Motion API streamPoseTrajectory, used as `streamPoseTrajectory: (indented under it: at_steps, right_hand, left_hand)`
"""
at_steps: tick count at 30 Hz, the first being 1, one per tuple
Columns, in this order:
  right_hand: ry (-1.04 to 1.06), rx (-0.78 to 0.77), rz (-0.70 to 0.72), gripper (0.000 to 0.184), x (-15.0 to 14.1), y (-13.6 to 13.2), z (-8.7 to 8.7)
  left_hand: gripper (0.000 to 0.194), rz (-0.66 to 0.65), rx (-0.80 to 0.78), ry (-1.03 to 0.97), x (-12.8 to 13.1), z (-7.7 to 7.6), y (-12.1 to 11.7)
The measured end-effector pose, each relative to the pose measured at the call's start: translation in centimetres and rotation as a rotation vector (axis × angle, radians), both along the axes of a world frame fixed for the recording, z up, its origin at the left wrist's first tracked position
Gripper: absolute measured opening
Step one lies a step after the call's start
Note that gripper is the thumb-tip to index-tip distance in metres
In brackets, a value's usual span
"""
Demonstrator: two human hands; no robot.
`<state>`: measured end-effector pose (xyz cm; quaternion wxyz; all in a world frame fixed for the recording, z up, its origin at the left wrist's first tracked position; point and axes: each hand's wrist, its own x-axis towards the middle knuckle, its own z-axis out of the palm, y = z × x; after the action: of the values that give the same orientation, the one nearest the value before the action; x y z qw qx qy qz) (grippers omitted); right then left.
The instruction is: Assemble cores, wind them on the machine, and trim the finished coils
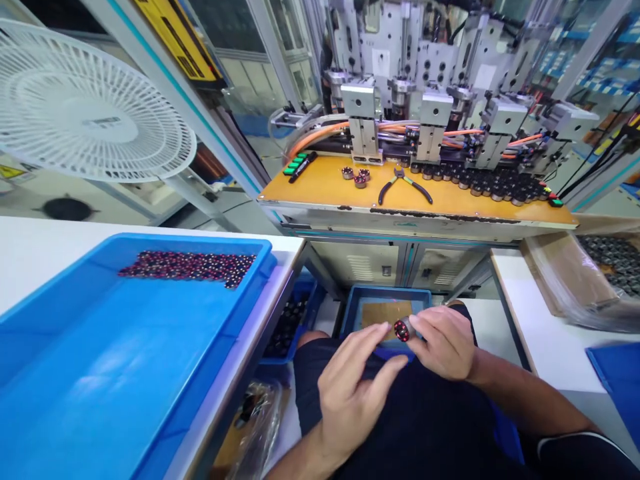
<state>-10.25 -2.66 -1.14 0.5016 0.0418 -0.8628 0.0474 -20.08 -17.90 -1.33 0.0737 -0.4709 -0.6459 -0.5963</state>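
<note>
Right hand [445, 341] pinching small round part [402, 330] above lap [410, 427], left hand [347, 387] just beside it, thumb and fingers spread, orange machine bench [315, 190] ahead with pliers [399, 174], blue tray [130, 360] on white table [45, 250] at left, white fan [103, 127] behind.

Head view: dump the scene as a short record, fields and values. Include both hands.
right grip: holds a small round part between thumb and fingers
left grip: open, fingertips close to that part; contact unclear
part face: dark with red spots
left side: blue tray, red-dotted parts massed at its far end
orange tabletop: pliers with handles spread, three loose parts left of them, dark parts grouped right
</note>
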Motion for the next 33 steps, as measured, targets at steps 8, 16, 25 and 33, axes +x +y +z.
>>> streamPoseTrajectory:
  at_steps: [8, 16, 25, 33]
  right_hand:
    - [-0.066, -0.159, 0.085, 0.029, 0.5, -0.8, 0.3]
    - [-0.083, -0.571, 0.248, 0.009, 0.4, -2.2, 2.2]
    - [-0.141, -0.935, 0.279, 0.008, 0.5, -2.0, 1.7]
    - [-0.146, -0.457, 0.035, 0.006, 2.9, 1.8, 3.4]
  left_hand:
    - [0.029, -0.060, -0.097, -0.064, -0.1, 1.7, 1.3]
    - [0.035, -0.120, -0.075, -0.064, -0.5, 0.8, 1.0]
    - [0.021, -0.324, -0.031, -0.542, -0.8, 1.0, 1.1]
    - [0.028, -0.210, -0.097, -0.156, -1.8, 1.0, 0.7]
